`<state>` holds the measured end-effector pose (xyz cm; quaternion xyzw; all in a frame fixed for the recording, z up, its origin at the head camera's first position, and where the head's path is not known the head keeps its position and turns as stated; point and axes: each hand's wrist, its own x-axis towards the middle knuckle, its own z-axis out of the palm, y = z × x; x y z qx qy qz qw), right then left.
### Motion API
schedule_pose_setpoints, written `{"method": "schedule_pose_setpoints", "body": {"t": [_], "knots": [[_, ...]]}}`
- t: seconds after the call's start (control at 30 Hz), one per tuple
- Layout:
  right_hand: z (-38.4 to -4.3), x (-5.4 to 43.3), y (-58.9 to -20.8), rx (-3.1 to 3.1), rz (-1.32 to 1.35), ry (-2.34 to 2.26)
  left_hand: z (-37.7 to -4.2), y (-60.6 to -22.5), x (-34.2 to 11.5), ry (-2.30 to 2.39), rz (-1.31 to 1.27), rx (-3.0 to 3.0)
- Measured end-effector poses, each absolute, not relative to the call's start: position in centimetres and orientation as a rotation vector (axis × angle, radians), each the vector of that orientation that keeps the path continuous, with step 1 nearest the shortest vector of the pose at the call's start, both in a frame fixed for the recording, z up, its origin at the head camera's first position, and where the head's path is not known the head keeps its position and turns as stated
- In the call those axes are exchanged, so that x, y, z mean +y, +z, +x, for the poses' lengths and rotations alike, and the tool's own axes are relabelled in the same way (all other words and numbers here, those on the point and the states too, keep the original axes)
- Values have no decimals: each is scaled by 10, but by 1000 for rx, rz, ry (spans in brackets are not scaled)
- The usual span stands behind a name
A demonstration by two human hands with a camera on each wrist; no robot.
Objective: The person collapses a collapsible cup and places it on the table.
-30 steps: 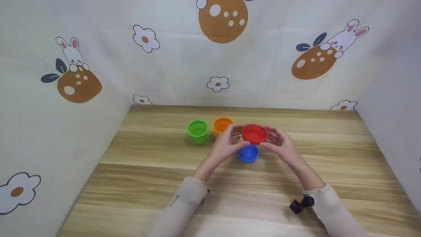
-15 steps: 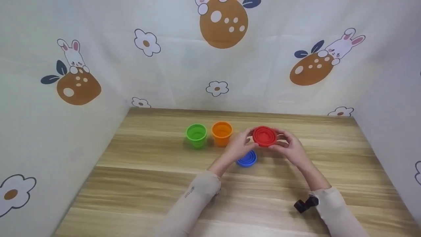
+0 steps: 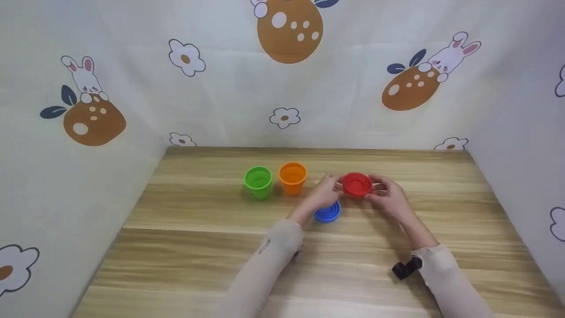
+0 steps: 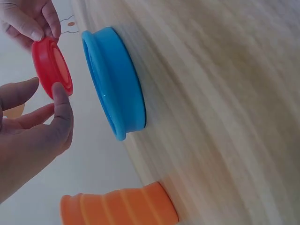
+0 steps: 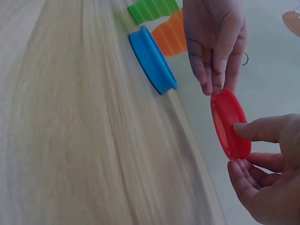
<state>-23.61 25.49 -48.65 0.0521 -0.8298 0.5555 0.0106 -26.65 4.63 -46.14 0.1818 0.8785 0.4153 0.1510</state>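
The red collapsible cup [image 3: 357,184], folded flat into rings, is held above the table in the right hand [image 3: 390,198]. In the right wrist view, the right thumb lies on the wall of the red cup [image 5: 234,126] with fingers under its edge. My left hand [image 3: 324,192] is at the cup's left side. Its fingers are fairly straight, with fingertips at the rim and the thumb off the cup, as the right wrist view shows. A folded blue collapsible cup [image 3: 327,213] sits on the table, partly behind the left hand in the head view.
An extended orange cup [image 3: 293,179] and an extended green cup [image 3: 258,182] stand upright side by side, left of the hands. Patterned cloth walls [image 3: 229,88] enclose the wooden table [image 3: 198,260] at the back and sides. A black wrist device [image 3: 407,267] hangs at the right sleeve.
Both hands have moved the red cup rightward, away from over the blue cup. The left thumb has come off the red cup, while the right hand keeps hold.
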Motion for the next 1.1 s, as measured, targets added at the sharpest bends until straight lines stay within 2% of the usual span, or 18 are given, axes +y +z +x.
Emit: {"method": "schedule_pose_setpoints", "body": {"t": [0.27, 1.1], "knots": [[-237, 256, -496, -2679, 148, 1661, -267, -470, 41, 1240, 534, 2451], [-241, 259, -492, -2673, 90, 1789, -267, -462, 34, 1271, 536, 2380]]}}
